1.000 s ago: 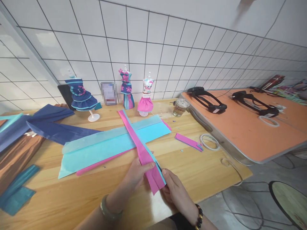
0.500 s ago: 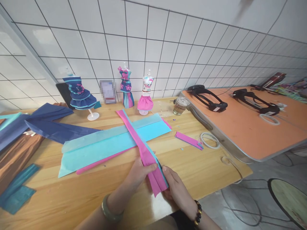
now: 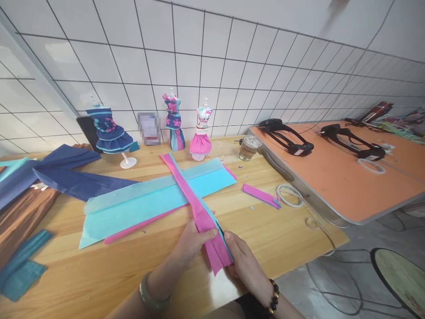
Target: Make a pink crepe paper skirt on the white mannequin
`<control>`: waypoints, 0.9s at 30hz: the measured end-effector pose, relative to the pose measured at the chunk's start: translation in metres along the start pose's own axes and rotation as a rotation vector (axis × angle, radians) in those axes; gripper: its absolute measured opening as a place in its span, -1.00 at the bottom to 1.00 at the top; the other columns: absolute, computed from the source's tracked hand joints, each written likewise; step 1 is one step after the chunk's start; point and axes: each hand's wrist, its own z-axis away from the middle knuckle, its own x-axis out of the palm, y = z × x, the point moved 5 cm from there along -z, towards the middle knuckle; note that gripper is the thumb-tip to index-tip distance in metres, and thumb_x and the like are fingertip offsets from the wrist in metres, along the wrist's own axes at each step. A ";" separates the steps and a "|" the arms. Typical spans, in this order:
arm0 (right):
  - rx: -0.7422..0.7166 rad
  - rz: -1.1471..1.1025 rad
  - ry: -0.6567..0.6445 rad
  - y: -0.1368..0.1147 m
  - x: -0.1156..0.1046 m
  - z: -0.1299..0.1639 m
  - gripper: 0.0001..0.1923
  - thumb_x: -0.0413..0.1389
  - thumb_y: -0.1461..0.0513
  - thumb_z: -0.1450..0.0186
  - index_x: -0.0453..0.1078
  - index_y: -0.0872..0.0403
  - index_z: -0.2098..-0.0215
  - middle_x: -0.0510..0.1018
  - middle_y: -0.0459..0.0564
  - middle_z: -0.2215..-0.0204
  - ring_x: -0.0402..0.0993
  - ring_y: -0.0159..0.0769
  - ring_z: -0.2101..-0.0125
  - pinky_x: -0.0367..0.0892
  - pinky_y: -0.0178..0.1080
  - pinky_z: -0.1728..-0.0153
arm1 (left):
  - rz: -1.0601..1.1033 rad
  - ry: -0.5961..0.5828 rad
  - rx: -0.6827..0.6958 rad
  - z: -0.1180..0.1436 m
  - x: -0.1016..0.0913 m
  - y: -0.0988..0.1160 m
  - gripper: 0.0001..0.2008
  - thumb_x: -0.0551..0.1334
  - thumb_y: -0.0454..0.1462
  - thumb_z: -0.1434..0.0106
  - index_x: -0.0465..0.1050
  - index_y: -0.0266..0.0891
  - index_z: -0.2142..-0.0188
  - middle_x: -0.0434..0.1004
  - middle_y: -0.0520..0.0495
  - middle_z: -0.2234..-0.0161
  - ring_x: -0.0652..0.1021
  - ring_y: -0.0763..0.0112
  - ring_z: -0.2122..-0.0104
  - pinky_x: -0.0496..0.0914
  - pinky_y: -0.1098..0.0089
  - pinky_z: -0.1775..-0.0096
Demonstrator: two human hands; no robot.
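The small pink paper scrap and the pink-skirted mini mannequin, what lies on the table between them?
In the head view, the right end of the light blue tissue paper sheet lies between the small pink paper scrap and the pink-skirted mini mannequin; otherwise bare wood.

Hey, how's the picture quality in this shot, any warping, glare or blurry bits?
Head view: wide-angle lens bends the white tiled wall grid lines; soft daylight glare on the wooden table edge near the hands; a small framed card is blurred out; the long pink paper strip is sharp.
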 end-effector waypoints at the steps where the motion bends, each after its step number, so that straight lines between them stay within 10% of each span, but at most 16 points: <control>1: -0.013 0.017 0.001 0.000 0.000 0.000 -0.53 -0.06 -0.14 -0.24 0.24 0.07 0.51 0.28 -0.12 0.56 0.19 -0.34 0.51 0.21 -0.30 0.42 | 0.004 -0.001 0.003 0.000 0.000 0.001 -0.44 0.42 -0.27 0.06 0.39 -0.28 0.04 0.55 -0.09 0.22 0.50 0.29 0.21 0.35 0.32 0.13; 13: -0.055 0.128 -0.006 0.006 -0.003 0.003 -0.53 -0.13 -0.13 -0.28 0.23 0.06 0.48 0.30 -0.10 0.52 0.23 -0.30 0.45 0.20 -0.30 0.37 | 0.157 0.075 -0.107 0.004 0.008 0.015 -0.56 0.47 -0.25 0.20 0.50 -0.28 0.27 0.51 0.06 0.51 0.48 0.45 0.47 0.39 0.40 0.33; 27: -0.016 0.063 -0.015 -0.007 -0.002 0.004 -0.55 -0.11 -0.08 -0.30 0.34 0.10 0.39 0.44 -0.01 0.41 0.33 -0.21 0.28 0.25 -0.25 0.25 | 0.070 -0.017 0.003 0.002 0.009 0.007 -0.65 0.41 -0.30 0.06 0.51 -0.27 0.23 0.60 -0.02 0.34 0.54 0.34 0.33 0.41 0.38 0.23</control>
